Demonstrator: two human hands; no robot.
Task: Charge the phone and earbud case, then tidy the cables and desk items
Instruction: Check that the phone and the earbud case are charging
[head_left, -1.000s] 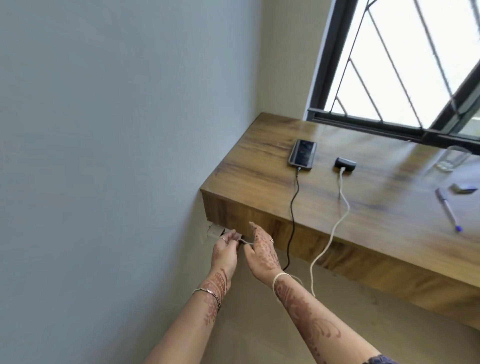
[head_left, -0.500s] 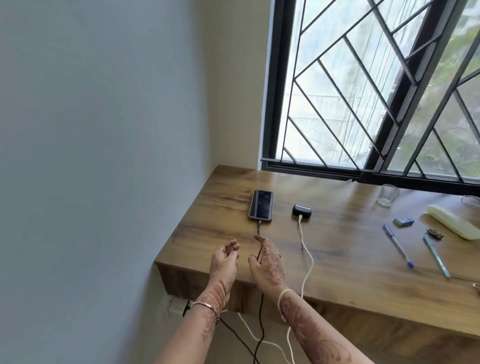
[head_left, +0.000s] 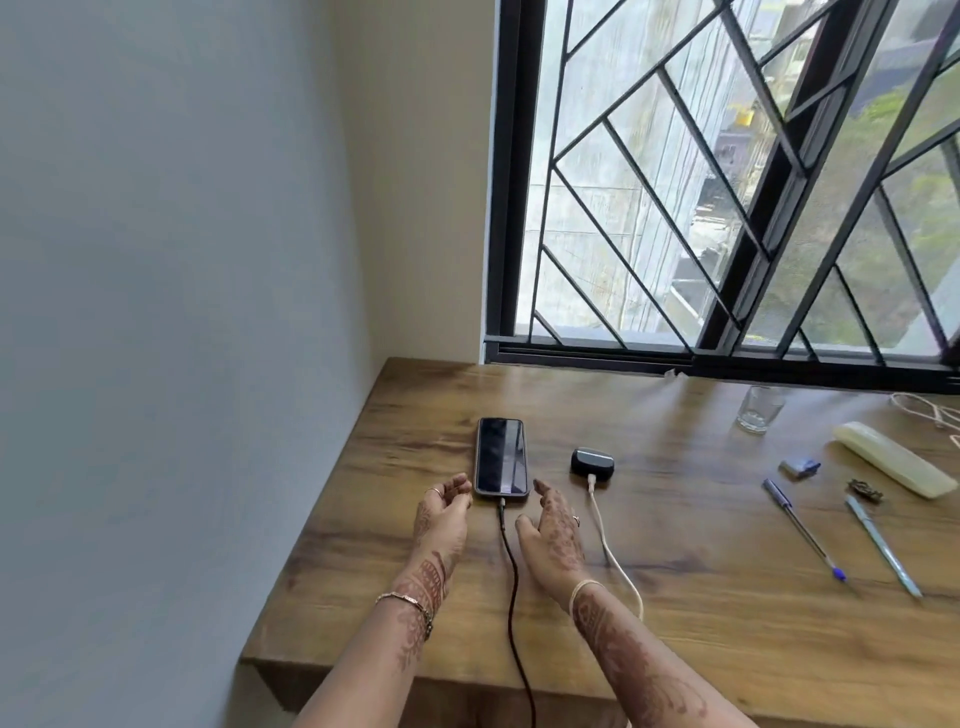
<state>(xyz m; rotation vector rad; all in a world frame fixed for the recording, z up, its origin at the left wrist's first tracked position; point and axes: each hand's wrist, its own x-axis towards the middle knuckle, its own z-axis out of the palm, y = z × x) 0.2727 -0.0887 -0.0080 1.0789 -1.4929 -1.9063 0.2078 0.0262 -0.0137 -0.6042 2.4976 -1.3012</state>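
Observation:
A black phone (head_left: 501, 462) lies face up on the wooden desk (head_left: 701, 551), with a black cable (head_left: 511, 577) plugged into its near end and running off the front edge. To its right sits a dark earbud case (head_left: 592, 462) with a white cable (head_left: 610, 545) plugged in. My left hand (head_left: 441, 519) hovers just left of the phone's near end, fingers loosely curled and holding nothing. On the other side of the black cable, my right hand (head_left: 553, 535) is held open, between the two cables.
At the right of the desk lie two pens (head_left: 802, 530) (head_left: 883, 545), a small eraser-like block (head_left: 800, 466), a pale long case (head_left: 893, 465), a small dark clip (head_left: 865, 489) and a glass (head_left: 756, 410). A grey wall stands to the left; a barred window is behind.
Both hands have come up from the socket under the desk to the desktop and now flank the phone's near end. The view has lifted from under the desk to its top.

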